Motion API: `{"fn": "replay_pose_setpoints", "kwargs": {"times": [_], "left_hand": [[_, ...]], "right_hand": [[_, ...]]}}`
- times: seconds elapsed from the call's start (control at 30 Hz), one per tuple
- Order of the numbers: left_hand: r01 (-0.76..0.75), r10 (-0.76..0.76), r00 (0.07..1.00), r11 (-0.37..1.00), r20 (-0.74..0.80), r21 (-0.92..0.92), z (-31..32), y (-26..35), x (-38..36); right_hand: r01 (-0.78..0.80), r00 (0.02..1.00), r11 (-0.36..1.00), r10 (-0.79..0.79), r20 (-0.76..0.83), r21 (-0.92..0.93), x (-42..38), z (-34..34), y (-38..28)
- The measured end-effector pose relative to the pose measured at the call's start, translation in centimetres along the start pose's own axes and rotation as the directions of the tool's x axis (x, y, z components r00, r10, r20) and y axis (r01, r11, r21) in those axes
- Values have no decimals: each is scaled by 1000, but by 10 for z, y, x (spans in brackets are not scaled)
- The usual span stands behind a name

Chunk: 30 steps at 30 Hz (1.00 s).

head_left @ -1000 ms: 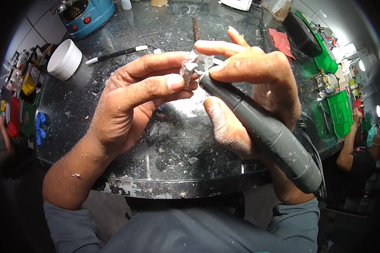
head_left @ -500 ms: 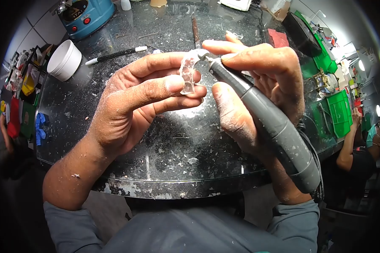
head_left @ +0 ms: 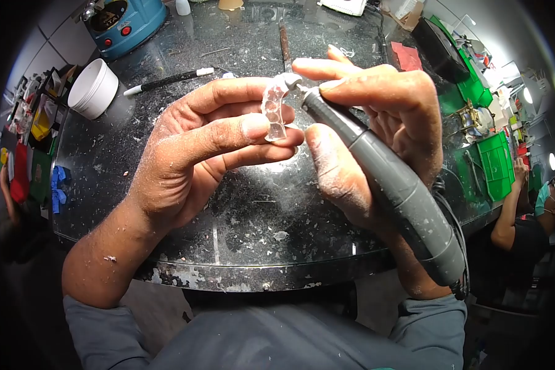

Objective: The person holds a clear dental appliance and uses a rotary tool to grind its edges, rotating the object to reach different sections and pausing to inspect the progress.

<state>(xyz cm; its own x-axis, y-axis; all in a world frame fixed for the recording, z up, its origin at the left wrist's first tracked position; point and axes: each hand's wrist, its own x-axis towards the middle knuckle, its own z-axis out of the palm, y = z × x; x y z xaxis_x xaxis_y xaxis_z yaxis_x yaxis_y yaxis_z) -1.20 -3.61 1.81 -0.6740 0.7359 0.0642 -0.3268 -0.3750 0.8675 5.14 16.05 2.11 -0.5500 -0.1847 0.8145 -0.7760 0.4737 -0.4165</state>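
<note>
A clear, tooth-shaped plastic piece [head_left: 274, 112] is pinched between the thumb and fingers of my left hand [head_left: 197, 139], upright and a little above the dark speckled table. My right hand [head_left: 376, 123] grips a black and grey rotary handpiece [head_left: 388, 176], whose cable hangs at its lower end. The small tip [head_left: 294, 81] of the handpiece is at the upper end of the clear piece; whether they touch I cannot tell. White dust covers both hands.
Around the dusty table [head_left: 253, 231] are a white tub [head_left: 93, 89], a marker [head_left: 169, 81], a brown-handled tool [head_left: 285, 46], a blue machine [head_left: 124, 28], red paper [head_left: 406, 56] and green trays [head_left: 495, 166]. At far right, a person [head_left: 521, 216] is partly visible.
My right hand and the handpiece have shifted slightly to the left. The clear piece has tilted a little in my left hand, its lower end slightly further right and down.
</note>
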Motion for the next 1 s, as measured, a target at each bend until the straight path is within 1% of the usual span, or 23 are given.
{"fn": "replay_pose_setpoints", "kwargs": {"times": [0.2, 0.37, 0.47, 0.7, 1.0], "left_hand": [[6, -6, 1000, 1000, 5, 0, -1, -1, 0], [9, -8, 1000, 1000, -23, 12, 0, -2, 0], [19, -19, 1000, 1000, -17, 10, -1, -1, 0], [21, -21, 1000, 1000, -11, 15, 0, 0, -1], [17, -17, 1000, 1000, -10, 3, -1, -2, -1]], "right_hand": [[2, 1000, 1000, -2, 2, -15, -1, 0, 3], [4, 999, 1000, -5, 44, 31, 0, -1, 1], [-9, 1000, 1000, 8, 10, 23, 0, 1, 0], [5, 1000, 1000, -6, 17, 17, 0, -1, 1], [-14, 1000, 997, 13, 17, 76, 0, 0, -1]]}}
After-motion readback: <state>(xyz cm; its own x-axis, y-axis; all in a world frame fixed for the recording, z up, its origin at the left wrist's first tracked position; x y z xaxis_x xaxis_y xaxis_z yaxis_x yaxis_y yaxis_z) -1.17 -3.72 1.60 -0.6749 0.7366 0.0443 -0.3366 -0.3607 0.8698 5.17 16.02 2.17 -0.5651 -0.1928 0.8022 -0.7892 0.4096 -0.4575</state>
